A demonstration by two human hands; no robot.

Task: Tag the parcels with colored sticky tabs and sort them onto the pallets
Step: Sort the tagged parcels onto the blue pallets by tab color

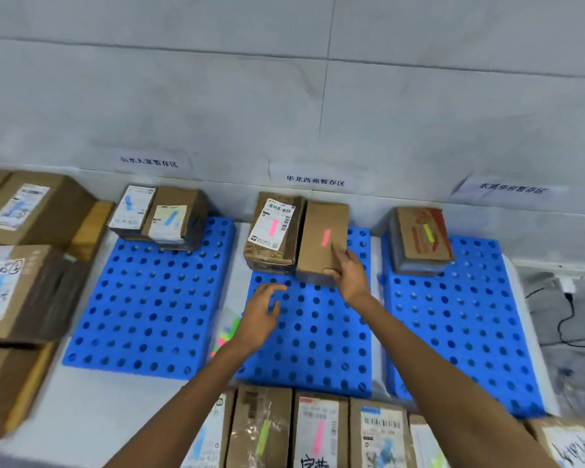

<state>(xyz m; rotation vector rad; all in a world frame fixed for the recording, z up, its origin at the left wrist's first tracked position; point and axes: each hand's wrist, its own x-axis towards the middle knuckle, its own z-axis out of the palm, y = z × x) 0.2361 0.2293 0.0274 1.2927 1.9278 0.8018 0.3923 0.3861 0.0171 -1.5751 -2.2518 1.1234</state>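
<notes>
Three blue perforated pallets lie side by side: left pallet (149, 305), middle pallet (311, 342), right pallet (466, 319). At the back of the middle pallet a plain brown parcel with a pink tab (320, 239) stands beside a labelled parcel with a pink tab (272, 231). My right hand (347, 271) grips the plain parcel's near right corner, thumb on its front edge. My left hand (260, 315) hovers relaxed over the middle pallet, holding nothing. Two blue-tabbed parcels (163, 216) sit on the left pallet. A yellow-tabbed parcel (419, 238) sits on the right pallet.
A row of tagged parcels (318, 434) lines the near edge. Larger boxes (21, 285) are stacked at the left. A pad of colored sticky tabs (225, 334) lies between the left and middle pallets. Paper signs (314, 180) hang on the wall. Cables (568, 319) lie at the right.
</notes>
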